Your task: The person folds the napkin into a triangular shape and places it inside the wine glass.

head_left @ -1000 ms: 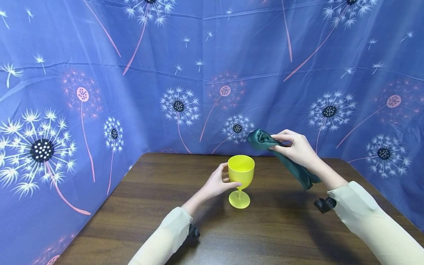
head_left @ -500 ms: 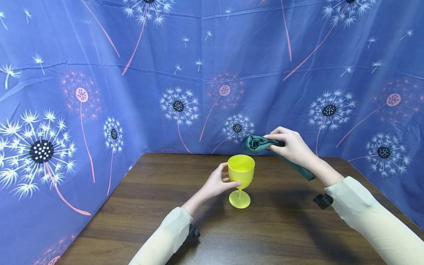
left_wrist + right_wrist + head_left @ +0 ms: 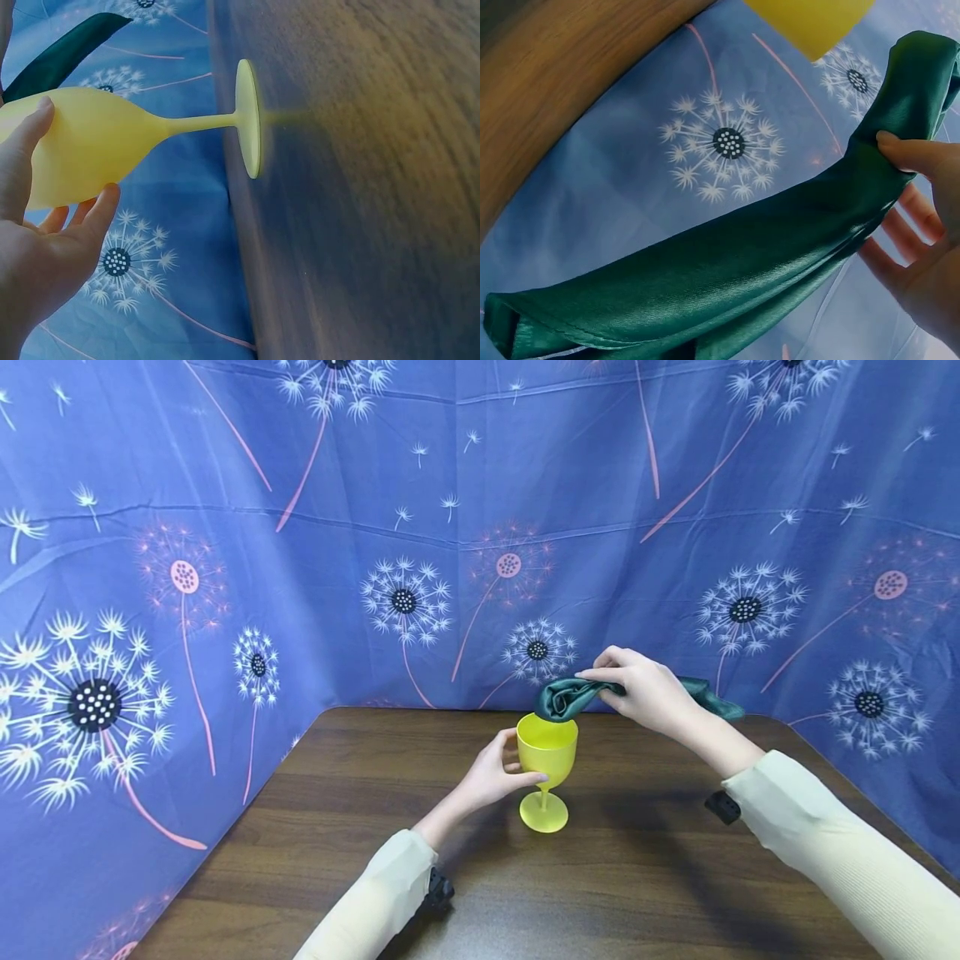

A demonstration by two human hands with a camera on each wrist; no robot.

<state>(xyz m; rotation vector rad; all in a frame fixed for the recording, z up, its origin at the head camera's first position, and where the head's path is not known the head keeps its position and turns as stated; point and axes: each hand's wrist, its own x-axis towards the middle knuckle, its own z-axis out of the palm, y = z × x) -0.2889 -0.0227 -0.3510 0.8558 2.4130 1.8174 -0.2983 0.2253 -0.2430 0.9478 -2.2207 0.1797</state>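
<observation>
A yellow goblet point(image 3: 551, 758) is upright over the table, its base low near the wood; I cannot tell whether it touches. My left hand point(image 3: 495, 772) grips the goblet's bowl from the left, thumb in front and fingers behind. The left wrist view shows the same goblet point(image 3: 97, 142) lying sideways in the picture. My right hand point(image 3: 648, 689) pinches a dark green satin cloth point(image 3: 567, 697) between thumb and fingers. One bunched end of the cloth is at the goblet's far rim, overlapping it in the head view. In the right wrist view the cloth's long tail point(image 3: 705, 277) trails away from the hand.
The brown wooden table point(image 3: 337, 827) spreads beneath both hands. A blue curtain point(image 3: 315, 585) with dandelion prints stands behind it and along its sides. A small black device point(image 3: 438, 887) sits at the left sleeve, another black device point(image 3: 722, 807) at the right.
My right hand has moved left with the green cloth, whose bunched end has come down to the goblet's rim. The cloth's tail has swung up behind the wrist. Left hand and goblet stay nearly still.
</observation>
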